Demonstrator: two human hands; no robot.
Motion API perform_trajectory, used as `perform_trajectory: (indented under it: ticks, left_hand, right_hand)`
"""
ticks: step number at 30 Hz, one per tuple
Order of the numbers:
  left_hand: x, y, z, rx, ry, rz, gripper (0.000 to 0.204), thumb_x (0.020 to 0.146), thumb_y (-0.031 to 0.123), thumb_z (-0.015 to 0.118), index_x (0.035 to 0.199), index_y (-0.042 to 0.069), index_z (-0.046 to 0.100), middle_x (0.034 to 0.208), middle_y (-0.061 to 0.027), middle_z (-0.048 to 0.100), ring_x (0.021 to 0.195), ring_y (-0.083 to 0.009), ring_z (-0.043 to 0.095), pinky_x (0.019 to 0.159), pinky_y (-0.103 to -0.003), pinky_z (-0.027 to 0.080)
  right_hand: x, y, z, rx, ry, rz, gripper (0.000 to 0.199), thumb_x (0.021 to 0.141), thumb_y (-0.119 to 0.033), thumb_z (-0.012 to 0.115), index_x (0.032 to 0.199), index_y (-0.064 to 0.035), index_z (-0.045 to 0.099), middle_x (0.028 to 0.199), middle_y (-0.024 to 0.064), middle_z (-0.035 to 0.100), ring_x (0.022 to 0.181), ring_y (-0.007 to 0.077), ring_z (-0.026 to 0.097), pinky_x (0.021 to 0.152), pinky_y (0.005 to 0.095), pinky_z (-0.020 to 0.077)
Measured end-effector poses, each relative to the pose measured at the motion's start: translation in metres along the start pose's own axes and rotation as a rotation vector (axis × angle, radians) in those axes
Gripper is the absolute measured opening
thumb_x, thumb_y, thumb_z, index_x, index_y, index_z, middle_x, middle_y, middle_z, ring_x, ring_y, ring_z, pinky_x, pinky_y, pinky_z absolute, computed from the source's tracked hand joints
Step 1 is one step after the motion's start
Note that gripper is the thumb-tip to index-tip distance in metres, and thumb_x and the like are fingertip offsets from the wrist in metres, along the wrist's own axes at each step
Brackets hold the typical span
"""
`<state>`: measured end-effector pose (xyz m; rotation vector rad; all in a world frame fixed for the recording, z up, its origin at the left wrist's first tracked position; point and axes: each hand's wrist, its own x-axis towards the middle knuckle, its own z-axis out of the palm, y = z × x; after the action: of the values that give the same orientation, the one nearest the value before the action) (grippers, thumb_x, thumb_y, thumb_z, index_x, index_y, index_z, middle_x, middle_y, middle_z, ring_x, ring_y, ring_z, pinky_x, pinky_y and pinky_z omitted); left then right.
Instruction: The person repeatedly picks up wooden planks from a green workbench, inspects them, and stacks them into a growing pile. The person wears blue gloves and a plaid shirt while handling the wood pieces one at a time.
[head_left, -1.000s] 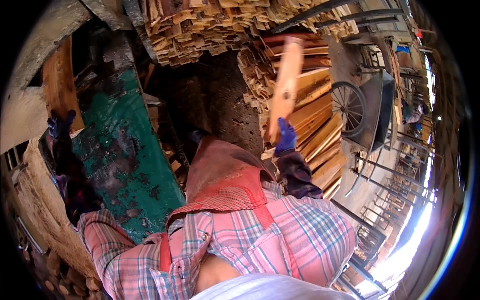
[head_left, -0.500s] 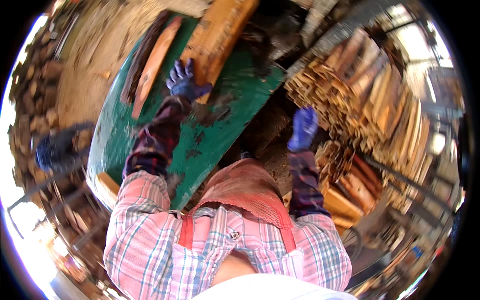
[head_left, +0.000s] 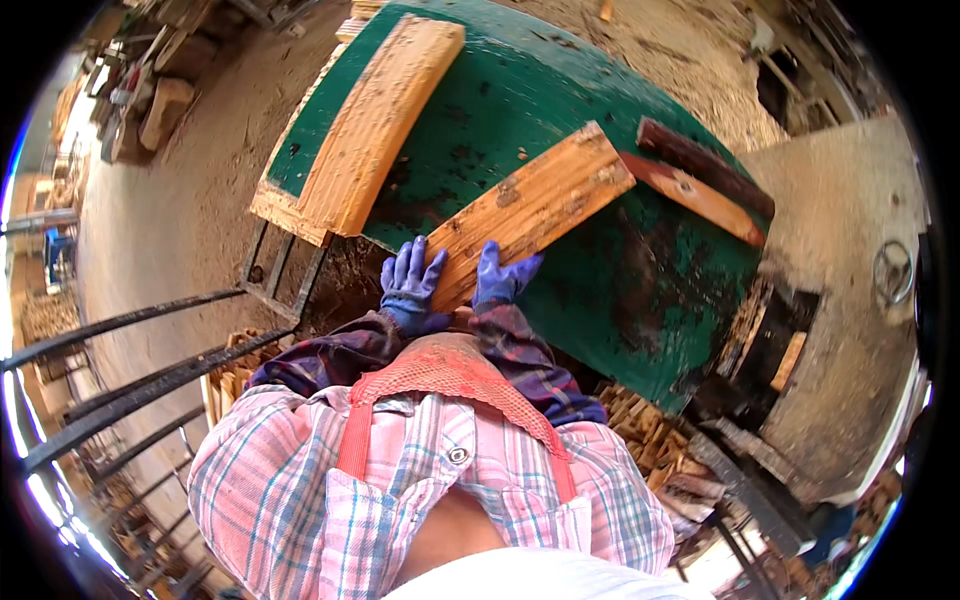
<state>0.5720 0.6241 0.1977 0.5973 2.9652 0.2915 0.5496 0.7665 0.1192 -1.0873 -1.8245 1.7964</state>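
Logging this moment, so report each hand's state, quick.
Left hand: open, fingers extended, at the left edge of the middle plank.
Right hand: open, thumb and fingers apart, at its right edge.

Turned toward the green table (head_left: 580, 310). Moved the plank (head_left: 535, 200) from the green table's far end to its near edge. Uncurled the right hand (head_left: 503, 278) and brought it from off the table to the plank, near the left hand (head_left: 410, 290).

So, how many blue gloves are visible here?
2: one on the left hand, at the left edge of the orange-brown wooden board; one on the right hand, at its right edge.
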Motion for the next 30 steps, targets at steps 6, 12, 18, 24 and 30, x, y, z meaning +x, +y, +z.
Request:
perform_trajectory:
  ticks: [6,12,18,24,30]
  left_hand:
    - [0.093,-0.048,-0.014,-0.164,0.114,-0.154,0.093,0.064,0.057,0.068,0.137,0.01,0.034,0.142,-0.0276,0.022,0.131,-0.0426,0.022,0.102,-0.056,0.021]
    - [0.179,-0.217,-0.097,-0.37,0.678,0.022,0.066,0.069,0.026,0.076,0.12,-0.004,0.047,0.117,-0.0217,0.051,0.114,-0.0353,0.047,0.099,-0.038,0.037]
    - [0.244,-0.479,-0.029,-0.458,0.304,-0.682,0.075,0.079,0.063,0.048,0.111,-0.005,0.055,0.103,-0.0216,0.059,0.096,-0.0307,0.056,0.083,-0.04,0.042]
    - [0.257,-0.437,-0.029,-1.058,0.09,-0.642,0.066,0.082,0.063,0.043,0.086,0.002,0.067,0.073,-0.0146,0.066,0.07,-0.0316,0.062,0.069,-0.039,0.047]
    - [0.253,-0.367,-0.043,-1.493,0.076,-0.261,0.056,0.084,0.055,0.049,0.112,0.006,0.057,0.108,-0.0131,0.06,0.098,-0.0219,0.057,0.086,-0.035,0.043]
  right_hand:
    - [0.102,-0.041,0.123,0.19,-0.223,-0.111,0.069,0.066,-0.001,0.075,0.124,0.0005,0.039,0.116,0.0155,0.052,0.1,0.0247,0.054,0.087,0.0383,0.0458]
    - [0.188,-0.077,0.177,0.273,-0.441,0.078,0.046,0.07,-0.003,0.076,0.109,-0.0008,0.052,0.099,0.01,0.06,0.083,0.0193,0.058,0.074,0.0353,0.049]
    - [0.221,-0.155,0.226,0.24,-0.15,0.092,0.032,0.077,-0.026,0.074,0.089,0.0004,0.059,0.082,0.0075,0.061,0.062,0.0185,0.056,0.056,0.034,0.0484]
    - [0.215,-0.162,0.24,-0.149,0.103,0.074,0.04,0.078,-0.03,0.073,0.096,0.0036,0.061,0.085,0.0118,0.062,0.062,0.0232,0.059,0.054,0.0364,0.0504]
    - [0.204,-0.169,0.248,0.105,-0.388,0.038,0.045,0.081,-0.026,0.07,0.11,0.0061,0.054,0.099,0.0158,0.061,0.078,0.0269,0.062,0.068,0.0415,0.0549]
